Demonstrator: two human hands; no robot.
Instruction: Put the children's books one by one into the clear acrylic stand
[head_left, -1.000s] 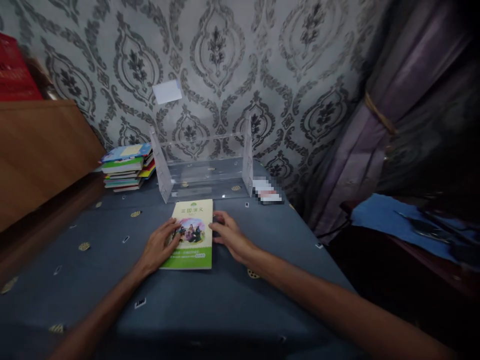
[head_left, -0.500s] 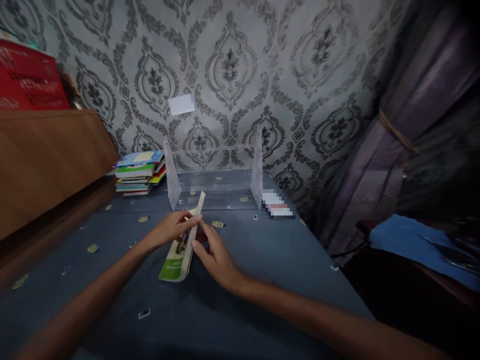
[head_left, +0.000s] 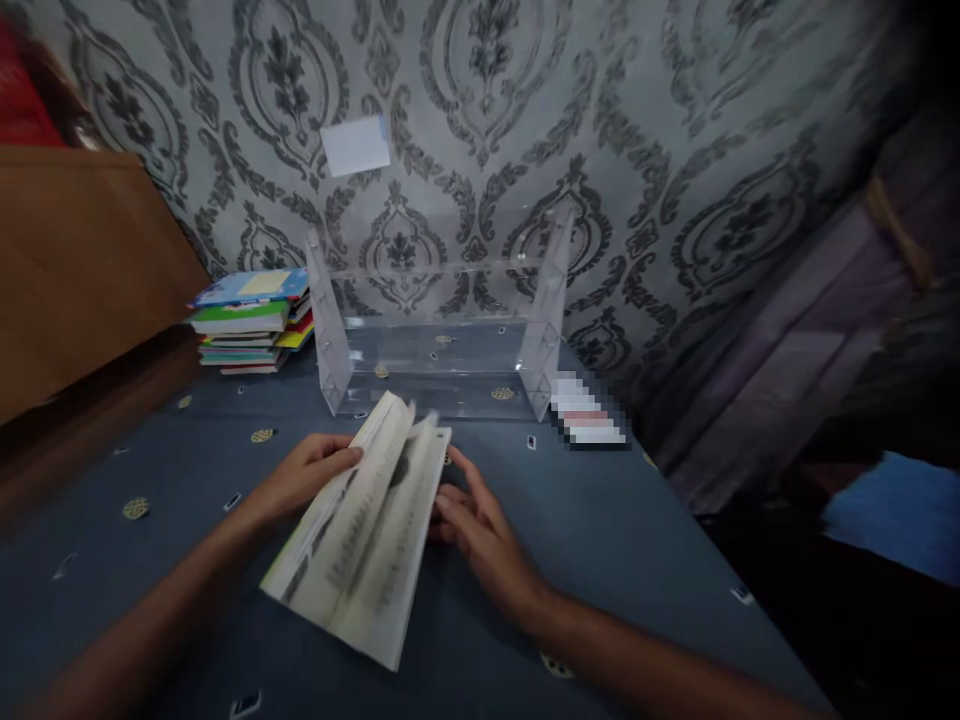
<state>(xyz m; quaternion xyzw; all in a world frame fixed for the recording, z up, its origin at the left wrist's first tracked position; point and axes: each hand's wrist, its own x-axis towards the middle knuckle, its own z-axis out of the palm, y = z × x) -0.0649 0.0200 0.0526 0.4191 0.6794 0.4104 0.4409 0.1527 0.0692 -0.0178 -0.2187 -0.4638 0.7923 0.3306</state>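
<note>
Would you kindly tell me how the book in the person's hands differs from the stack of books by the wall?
The open book is spread, pages showing; the stacked books are closed. The open book is tilted off the table, held by the left hand with the right hand at its edge; the stacked books lie flat, untouched. Both look like thin softcovers.

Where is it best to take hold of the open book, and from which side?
Probably at the left side of the book, coming from the left, as the left hand does: there the green cover edge gives something firm. The pages toward the right hand stand fanned and loose, so they would slip.
</note>
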